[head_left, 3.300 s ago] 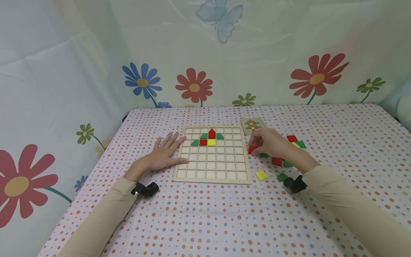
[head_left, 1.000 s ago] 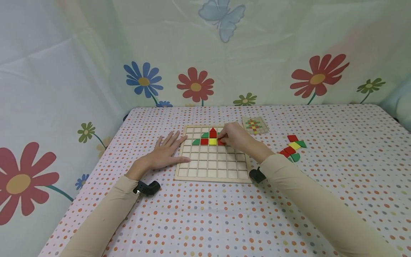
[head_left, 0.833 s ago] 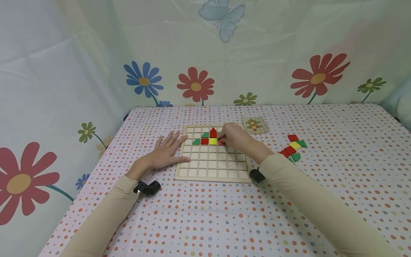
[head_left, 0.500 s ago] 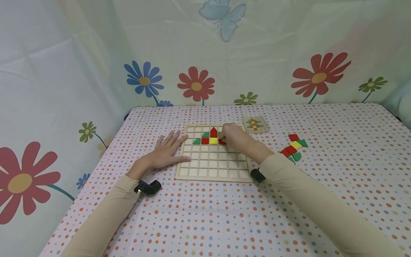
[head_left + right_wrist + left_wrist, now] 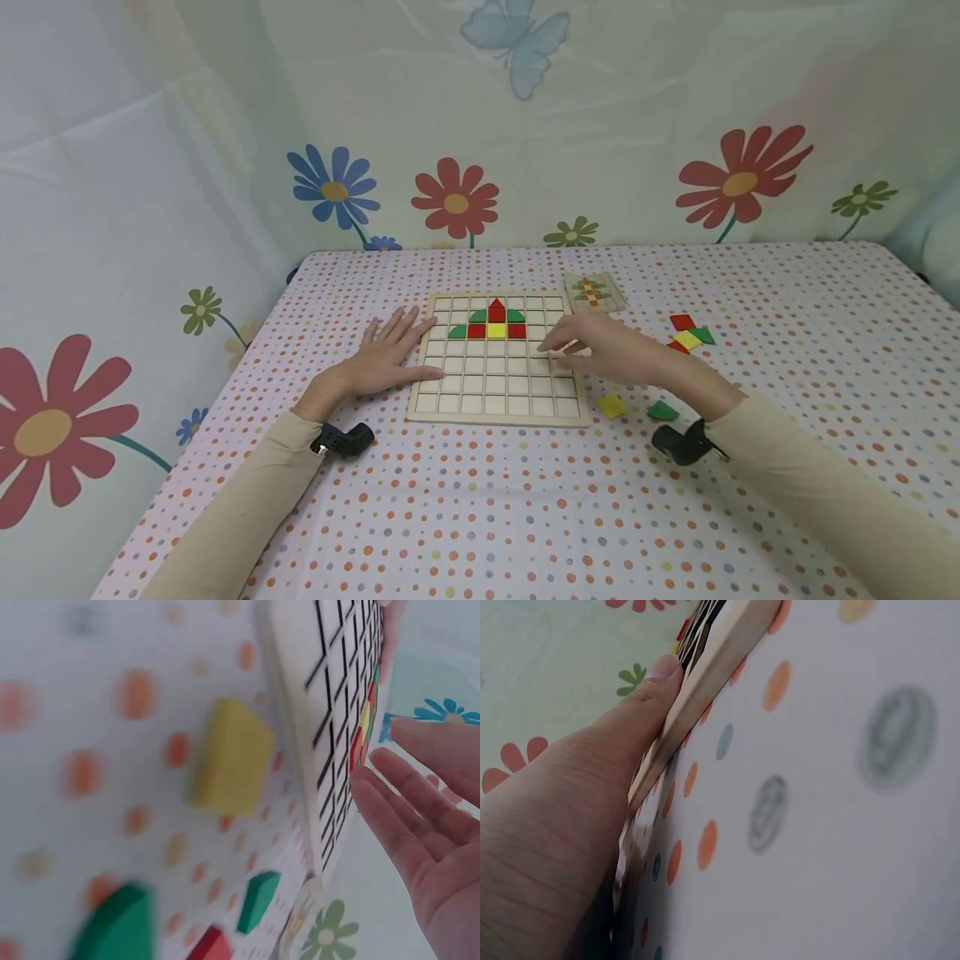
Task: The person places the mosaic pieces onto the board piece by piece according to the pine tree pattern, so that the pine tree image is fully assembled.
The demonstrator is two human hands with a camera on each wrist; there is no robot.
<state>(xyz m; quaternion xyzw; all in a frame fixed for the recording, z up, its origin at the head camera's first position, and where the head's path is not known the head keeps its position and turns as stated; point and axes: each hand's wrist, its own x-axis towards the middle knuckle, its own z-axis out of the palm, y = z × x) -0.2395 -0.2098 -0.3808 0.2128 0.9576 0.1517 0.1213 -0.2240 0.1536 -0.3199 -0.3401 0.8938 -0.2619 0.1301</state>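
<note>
A wooden grid board [image 5: 495, 387] lies on the table, with tiles in its upper cells. A red triangle [image 5: 496, 304] tops this pattern, over red squares, a yellow square [image 5: 496, 331] and green quarter-circles. My left hand [image 5: 378, 358] rests spread at the board's left side, its thumb on the rim in the left wrist view. Over the board's right part is my right hand [image 5: 618, 350], fingers loosely extended and holding nothing. To the left of it, a red square tile [image 5: 517, 331] sits in a cell beside the yellow one.
Right of the board lie a loose yellow tile [image 5: 612, 407], a green tile [image 5: 663, 410] and, farther back, a red tile [image 5: 682, 322] among others, some hidden by my right arm. A pattern card [image 5: 600, 287] lies behind my right hand.
My right hand carried a red square tile from the table to the board, pressed it into a cell beside the yellow one, let go and moved back right. The left hand stayed in place.
</note>
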